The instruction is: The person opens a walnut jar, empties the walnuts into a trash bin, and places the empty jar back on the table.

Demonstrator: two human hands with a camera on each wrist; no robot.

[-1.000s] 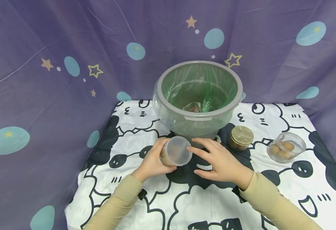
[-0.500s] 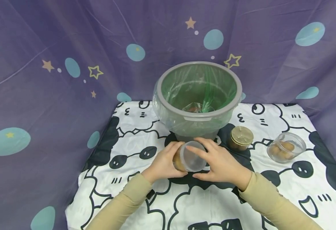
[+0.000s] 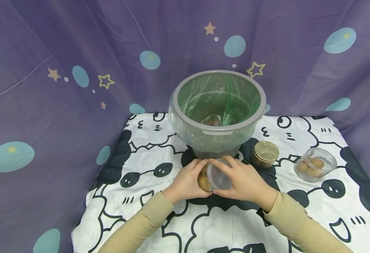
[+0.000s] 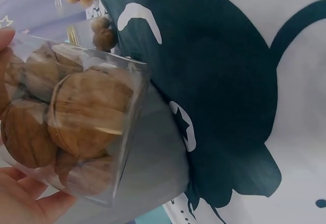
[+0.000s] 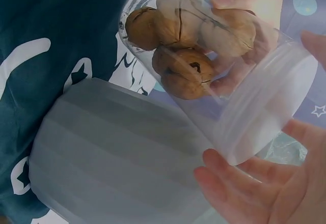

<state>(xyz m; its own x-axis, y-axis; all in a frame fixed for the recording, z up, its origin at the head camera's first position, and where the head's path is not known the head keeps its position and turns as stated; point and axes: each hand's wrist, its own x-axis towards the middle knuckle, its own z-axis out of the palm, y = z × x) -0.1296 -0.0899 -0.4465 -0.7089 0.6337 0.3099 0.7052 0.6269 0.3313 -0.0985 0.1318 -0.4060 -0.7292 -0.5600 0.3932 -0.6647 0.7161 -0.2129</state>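
Observation:
A clear plastic jar of walnuts (image 4: 89, 114) is tilted on its side in the air, in front of the bin. My left hand (image 3: 186, 182) grips the jar's body, thumb and fingers on opposite sides. A frosted white lid (image 5: 277, 99) sits on the jar's right end. Around that lid curl the thumb and fingers of my right hand (image 3: 247, 178), touching its rim in the head view. Walnuts gather towards the jar's base in the right wrist view. Part of the jar is hidden behind both hands.
A grey bin (image 3: 218, 130) lined with a clear green-tinted bag stands just behind the hands. To the right are a gold-lidded jar (image 3: 266, 151) and a clear jar (image 3: 329, 162) holding several round brown things. A patterned cloth (image 3: 159, 140) covers the table, and a purple curtain hangs behind.
My left hand has brought the walnut jar rightward, its lid turning towards my right hand. My right fingers, apart from the lid at first, have closed around it.

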